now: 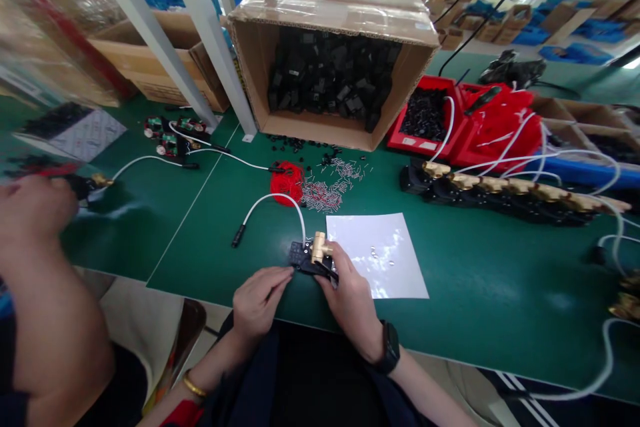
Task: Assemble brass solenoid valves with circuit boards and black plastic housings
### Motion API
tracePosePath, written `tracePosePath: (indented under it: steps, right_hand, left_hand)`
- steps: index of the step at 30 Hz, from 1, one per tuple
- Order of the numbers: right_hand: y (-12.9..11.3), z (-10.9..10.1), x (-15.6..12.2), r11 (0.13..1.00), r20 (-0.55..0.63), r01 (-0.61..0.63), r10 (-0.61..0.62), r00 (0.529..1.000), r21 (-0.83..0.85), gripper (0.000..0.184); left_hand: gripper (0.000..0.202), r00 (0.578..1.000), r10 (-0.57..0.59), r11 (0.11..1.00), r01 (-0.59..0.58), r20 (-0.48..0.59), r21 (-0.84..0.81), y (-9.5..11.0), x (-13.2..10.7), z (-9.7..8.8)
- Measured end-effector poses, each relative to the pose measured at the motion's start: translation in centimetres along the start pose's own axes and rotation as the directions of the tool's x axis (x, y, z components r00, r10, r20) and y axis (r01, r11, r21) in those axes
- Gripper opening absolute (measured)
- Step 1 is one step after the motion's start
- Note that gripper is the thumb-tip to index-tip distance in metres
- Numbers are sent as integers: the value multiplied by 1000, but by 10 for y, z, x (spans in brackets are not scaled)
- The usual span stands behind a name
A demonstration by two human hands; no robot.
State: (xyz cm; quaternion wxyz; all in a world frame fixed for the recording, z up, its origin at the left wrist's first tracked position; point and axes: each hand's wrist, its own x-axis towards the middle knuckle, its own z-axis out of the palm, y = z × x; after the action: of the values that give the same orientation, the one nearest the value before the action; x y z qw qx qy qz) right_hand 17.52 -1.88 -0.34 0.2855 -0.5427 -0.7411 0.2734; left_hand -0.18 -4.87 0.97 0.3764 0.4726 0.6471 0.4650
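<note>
Right hand [353, 293] pinches black unit [300, 256], seemingly to steady it for left hand [260, 299], fingertips pressed together at its eight o'clock.

Bare tabletop [197, 253] beside left hand [257, 300], carton [335, 10] blocking ahead

Shows green on tabletop [475, 280], pale line [192, 205] across; brass-gold on fitting [319, 248], black on housing [299, 255], white on cable [273, 195], silver on pins [320, 197], plain white on paper [400, 280]. Reads red on bin [465, 147], brown on carton [330, 10], black on watch [390, 345] (gold on bracelet [193, 385]), white stripes on dark cloth [510, 383].
</note>
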Motion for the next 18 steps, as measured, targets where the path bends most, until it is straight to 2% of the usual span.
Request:
tracePosePath:
  steps: [3, 9, 14, 18]
  right_hand:
    - [0, 0, 0, 1000, 15, -1, 1, 1000, 10, 60]
    - [-1, -3, 0, 1000, 36, -11, 11, 999, 12, 58]
    - [-2, -5, 1, 1000, 55, -29, 29, 998, -7, 59]
    - [-1, -4, 0, 999, 66, -36, 38, 997, -18, 60]
  left_hand:
    - [14, 991, 109, 991, -115, 78, 70, -7, 3, 1]
    - [13, 981, 138, 986, -149, 139, 72, -10, 12, 5]
    - [3, 978, 173, 970, -189, 114, 152, -5, 19, 9]
    - [20, 973, 171, 943, -208, 156, 260, -9, 23, 13]
